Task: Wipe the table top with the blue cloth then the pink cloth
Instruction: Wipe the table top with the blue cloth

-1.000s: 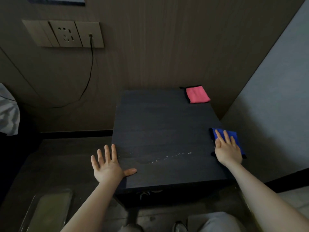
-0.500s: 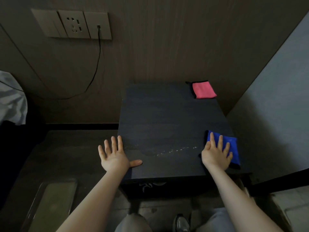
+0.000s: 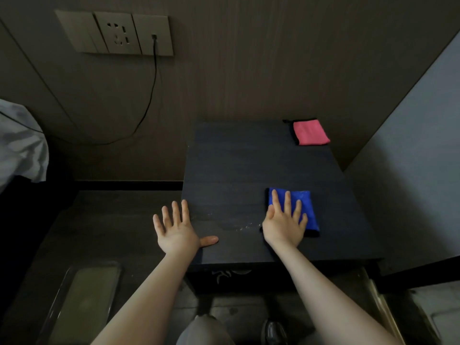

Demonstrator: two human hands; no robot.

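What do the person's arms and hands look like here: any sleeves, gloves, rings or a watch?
Both forearms are bare as far as the frame shows, with no sleeves visible. The left hand and right hand wear no gloves, and no rings, watch or bracelet can be made out in the dim light.

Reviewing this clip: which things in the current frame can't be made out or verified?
- Head view: blue cloth, left part covered by the flat right hand.
- Wet streak on the table top: faint in dim light, extent unclear.
- Left hand: whether its fingers touch the table edge cannot be told.
- Pale fabric: cut off by the left edge.
- Pink cloth: underside hidden.
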